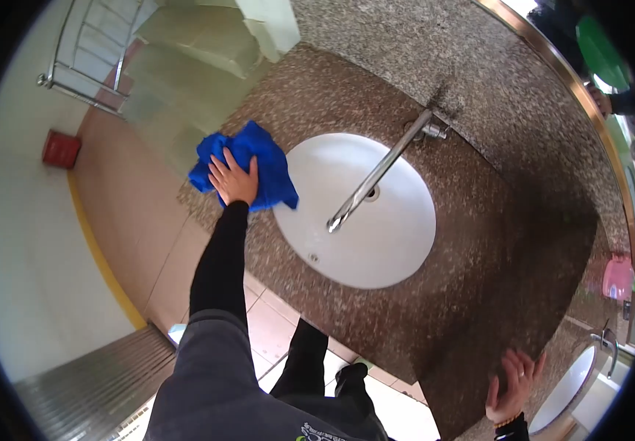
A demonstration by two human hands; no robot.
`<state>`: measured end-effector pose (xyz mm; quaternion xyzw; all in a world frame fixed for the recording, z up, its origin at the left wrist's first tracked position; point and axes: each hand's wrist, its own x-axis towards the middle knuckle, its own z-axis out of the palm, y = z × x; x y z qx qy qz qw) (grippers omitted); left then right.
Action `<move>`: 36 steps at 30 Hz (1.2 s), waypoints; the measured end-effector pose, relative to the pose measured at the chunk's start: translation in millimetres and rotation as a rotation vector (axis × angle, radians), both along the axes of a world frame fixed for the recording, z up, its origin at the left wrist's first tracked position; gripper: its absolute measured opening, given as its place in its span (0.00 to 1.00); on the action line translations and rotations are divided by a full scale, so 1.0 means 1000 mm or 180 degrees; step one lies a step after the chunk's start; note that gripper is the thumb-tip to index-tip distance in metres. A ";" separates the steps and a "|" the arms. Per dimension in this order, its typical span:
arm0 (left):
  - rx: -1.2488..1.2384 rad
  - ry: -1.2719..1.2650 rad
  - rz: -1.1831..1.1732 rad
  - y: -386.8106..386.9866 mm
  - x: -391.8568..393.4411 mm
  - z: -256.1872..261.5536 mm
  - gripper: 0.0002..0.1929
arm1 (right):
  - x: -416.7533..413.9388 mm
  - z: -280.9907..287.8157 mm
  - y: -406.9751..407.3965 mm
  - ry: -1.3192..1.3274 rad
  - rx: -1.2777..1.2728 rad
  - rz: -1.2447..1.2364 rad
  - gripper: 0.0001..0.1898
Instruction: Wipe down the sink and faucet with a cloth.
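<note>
A bright blue cloth [270, 171] lies bunched on the brown stone countertop [328, 91], at the left of a white oval washbasin [400, 237]; its right corner reaches the basin's rim. My left hand [233, 177] rests spread on the cloth, palm down. A chrome faucet [375, 175] slants over the basin, above the drain. Low on the right, my right hand [516, 380] is over the counter's dark end with its fingers apart and holds nothing. It wears a ring and a beaded bracelet.
A mirror with a gold-coloured frame [587, 91] runs along the right. Near it stand a pink container [618, 277] and a second washbasin [565, 394]. Past the counter's left edge are a metal rail [86, 99], a red bin [62, 149] and a yellow floor stripe [100, 253].
</note>
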<state>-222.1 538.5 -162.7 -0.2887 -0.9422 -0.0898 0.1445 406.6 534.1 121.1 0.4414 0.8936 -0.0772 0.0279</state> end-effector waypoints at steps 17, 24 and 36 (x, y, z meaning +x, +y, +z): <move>0.0584 -0.0303 -0.4147 0.222 0.073 0.023 0.28 | 0.007 -0.010 0.004 -0.0455 -0.0305 -0.0234 0.15; -0.1296 0.0402 -0.5884 0.171 0.082 -0.010 0.24 | 0.000 -0.017 0.006 -0.0396 -0.0270 -0.0227 0.13; -0.2446 -0.1963 -0.3771 -0.022 0.123 -0.047 0.27 | 0.003 -0.013 0.007 -0.0172 -0.0057 -0.0291 0.10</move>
